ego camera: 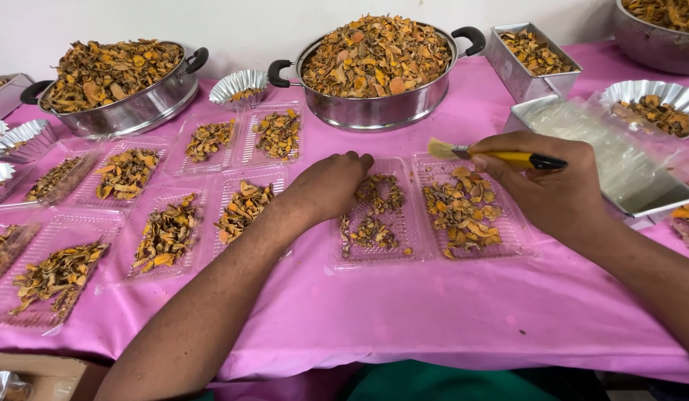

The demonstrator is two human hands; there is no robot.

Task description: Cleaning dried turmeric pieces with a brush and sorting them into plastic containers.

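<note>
A yellow-handled brush (500, 156) is clenched in the right hand (548, 186), while dried turmeric slices (370, 212) are touched by the loosely curled left hand (326, 186) just beside it.

- I count two big steel pots (378, 96) with black handles, both heaped with dried orange-brown slices, along the table's far edge.
- I see about ten clear plastic trays (463, 215) of slices spread over the pink cloth, from the left edge towards the middle; those at the left edge are partly cut off.
- I make out two rectangular metal tins (533, 63) near the far right corner.
- I see one yellow-handled brush (500, 156).
</note>
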